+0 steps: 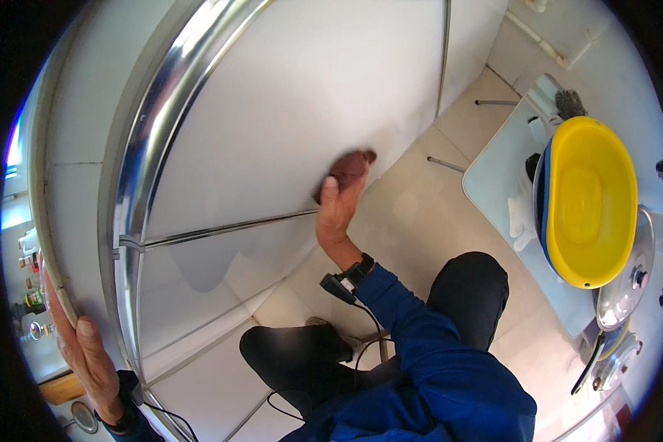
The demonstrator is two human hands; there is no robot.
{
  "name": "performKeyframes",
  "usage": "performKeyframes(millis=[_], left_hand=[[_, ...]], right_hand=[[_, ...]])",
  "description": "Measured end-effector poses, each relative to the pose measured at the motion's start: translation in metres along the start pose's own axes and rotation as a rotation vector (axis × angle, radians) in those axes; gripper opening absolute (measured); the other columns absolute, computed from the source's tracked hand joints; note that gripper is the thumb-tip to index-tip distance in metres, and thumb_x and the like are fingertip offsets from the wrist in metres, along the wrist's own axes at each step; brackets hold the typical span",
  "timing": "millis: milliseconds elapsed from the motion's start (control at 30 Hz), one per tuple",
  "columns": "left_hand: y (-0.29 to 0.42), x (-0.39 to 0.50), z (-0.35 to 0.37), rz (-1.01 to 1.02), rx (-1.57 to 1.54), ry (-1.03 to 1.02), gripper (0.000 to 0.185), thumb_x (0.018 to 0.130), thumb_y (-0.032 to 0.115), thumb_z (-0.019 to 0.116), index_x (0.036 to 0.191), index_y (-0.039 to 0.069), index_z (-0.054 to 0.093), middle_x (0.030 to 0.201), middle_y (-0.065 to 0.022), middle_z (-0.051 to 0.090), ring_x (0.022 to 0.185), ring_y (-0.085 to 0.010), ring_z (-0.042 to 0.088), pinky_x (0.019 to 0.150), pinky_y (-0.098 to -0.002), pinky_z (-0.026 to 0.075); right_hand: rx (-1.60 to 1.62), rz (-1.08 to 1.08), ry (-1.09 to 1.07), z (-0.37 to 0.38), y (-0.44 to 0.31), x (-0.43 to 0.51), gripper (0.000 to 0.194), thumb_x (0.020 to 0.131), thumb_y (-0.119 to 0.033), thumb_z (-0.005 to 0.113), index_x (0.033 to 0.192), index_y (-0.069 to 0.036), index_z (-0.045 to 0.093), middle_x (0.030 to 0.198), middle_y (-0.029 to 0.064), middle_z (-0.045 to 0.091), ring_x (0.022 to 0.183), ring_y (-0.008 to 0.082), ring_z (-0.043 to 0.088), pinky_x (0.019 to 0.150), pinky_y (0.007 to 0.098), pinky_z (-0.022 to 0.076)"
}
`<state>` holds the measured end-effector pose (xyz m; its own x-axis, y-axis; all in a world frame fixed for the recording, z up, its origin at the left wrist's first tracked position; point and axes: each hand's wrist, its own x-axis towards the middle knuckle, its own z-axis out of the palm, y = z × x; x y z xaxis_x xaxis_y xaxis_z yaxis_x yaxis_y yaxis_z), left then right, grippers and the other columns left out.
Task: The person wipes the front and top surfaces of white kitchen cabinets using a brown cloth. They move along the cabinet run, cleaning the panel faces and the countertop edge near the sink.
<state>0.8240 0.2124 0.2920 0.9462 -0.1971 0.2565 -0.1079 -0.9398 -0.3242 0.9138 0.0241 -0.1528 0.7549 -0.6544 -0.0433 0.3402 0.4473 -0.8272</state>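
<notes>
My right hand [340, 212] presses a dark reddish-brown cloth [349, 170] against the lower part of a glossy white cabinet panel [309, 94]. The cloth is bunched under my fingers and slightly blurred. On the left, my left hand [85, 353] rests on the countertop edge [55, 271], its thumb apart along the front and its fingers stretched over the top. The fingertips are partly hidden behind the rim. Bright metal trim [149, 127] runs along the panel, and a thin metal strip [226, 227] divides it from the neighbouring panel.
A low table with a pale blue top [492, 171] stands on the tiled floor [414, 215] at right. It carries a yellow basin [585, 204], a glass lid [621, 293] and white gloves [522, 224]. Several bottles [33, 298] stand at far left. Black cables [373, 320] hang from my wrists.
</notes>
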Motion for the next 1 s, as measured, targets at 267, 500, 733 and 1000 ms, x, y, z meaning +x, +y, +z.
performKeyframes(millis=[267, 500, 733, 1000], left_hand=[[-0.005, -0.003, -0.006, -0.017, -0.087, -0.055, 0.083, 0.103, 0.063, 0.042, 0.162, 0.007, 0.031, 0.161, -0.0229, 0.038, 0.148, -0.0337, 0.038, 0.119, -0.0510, 0.032], [-0.015, -0.010, -0.007, -0.021, -0.079, -0.070, 0.081, 0.102, 0.063, 0.044, 0.162, 0.009, 0.032, 0.161, -0.0235, 0.037, 0.148, -0.0347, 0.037, 0.120, -0.0515, 0.031], [-0.009, -0.008, -0.005, -0.026, -0.091, -0.062, 0.080, 0.104, 0.061, 0.043, 0.162, 0.006, 0.031, 0.161, -0.0227, 0.037, 0.148, -0.0337, 0.037, 0.121, -0.0491, 0.029], [-0.015, -0.011, -0.013, -0.091, -0.181, -0.024, 0.076, 0.106, 0.053, 0.044, 0.160, 0.000, 0.032, 0.156, -0.0228, 0.043, 0.142, -0.0327, 0.042, 0.118, -0.0450, 0.029]], right_hand=[[-0.120, -0.336, 0.008, -0.007, -0.020, 0.099, 0.070, 0.102, -0.027, 0.054, 0.158, 0.005, 0.025, 0.163, 0.0218, 0.028, 0.148, 0.0358, 0.032, 0.122, 0.0464, 0.0261], [-0.142, 0.182, 0.289, -0.084, 0.087, 0.100, 0.056, 0.106, -0.020, 0.048, 0.152, 0.008, 0.035, 0.152, 0.0232, 0.046, 0.140, 0.0346, 0.044, 0.120, 0.0422, 0.0306], [-0.259, -0.073, 0.201, -0.070, 0.082, 0.075, 0.054, 0.109, -0.026, 0.046, 0.149, 0.008, 0.042, 0.152, 0.0264, 0.047, 0.136, 0.0382, 0.047, 0.118, 0.0448, 0.0319], [-0.445, -0.160, 0.307, -0.130, 0.115, 0.205, 0.054, 0.109, -0.037, 0.045, 0.135, 0.008, 0.056, 0.135, 0.0239, 0.061, 0.122, 0.0411, 0.056, 0.109, 0.0444, 0.0393]])
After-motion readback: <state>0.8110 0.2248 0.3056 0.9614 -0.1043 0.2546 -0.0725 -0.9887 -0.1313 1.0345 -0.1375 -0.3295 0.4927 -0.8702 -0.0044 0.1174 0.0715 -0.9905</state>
